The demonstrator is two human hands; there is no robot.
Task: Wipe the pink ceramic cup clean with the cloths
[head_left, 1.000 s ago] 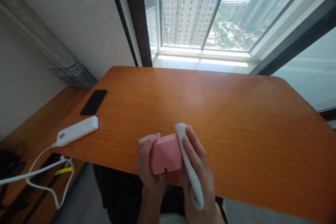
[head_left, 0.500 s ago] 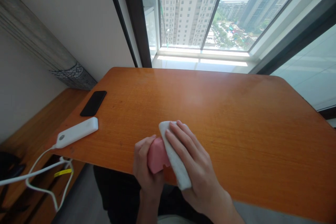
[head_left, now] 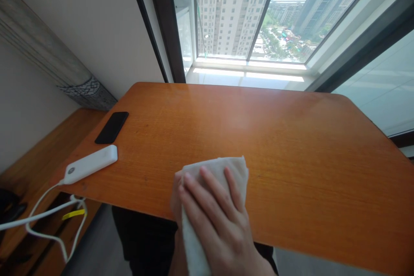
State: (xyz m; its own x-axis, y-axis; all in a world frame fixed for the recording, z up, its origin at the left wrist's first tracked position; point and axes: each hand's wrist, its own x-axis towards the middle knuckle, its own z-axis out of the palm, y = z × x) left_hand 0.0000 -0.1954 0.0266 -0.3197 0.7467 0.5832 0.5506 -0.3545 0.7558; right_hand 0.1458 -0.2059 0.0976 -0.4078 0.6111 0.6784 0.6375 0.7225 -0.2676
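A white cloth (head_left: 237,172) is spread over my left hand near the table's front edge. My right hand (head_left: 223,228) presses on top of it, fingers a little apart and curved over the fabric, holding it. Only the outer side of my left hand (head_left: 175,196) shows, left of the cloth and beneath it. The small pink object with a notched edge that it held half a second ago is now hidden under the cloth.
The wooden table (head_left: 291,159) carries a black phone (head_left: 111,127) and a white power strip-like device (head_left: 91,164) at its left end. White cables (head_left: 48,213) with a yellow tag hang off that side. A window (head_left: 252,21) stands behind the table.
My right hand has moved left with the cloth, from the pink object's right side to over it. The cloth now covers the object and most of my left hand.
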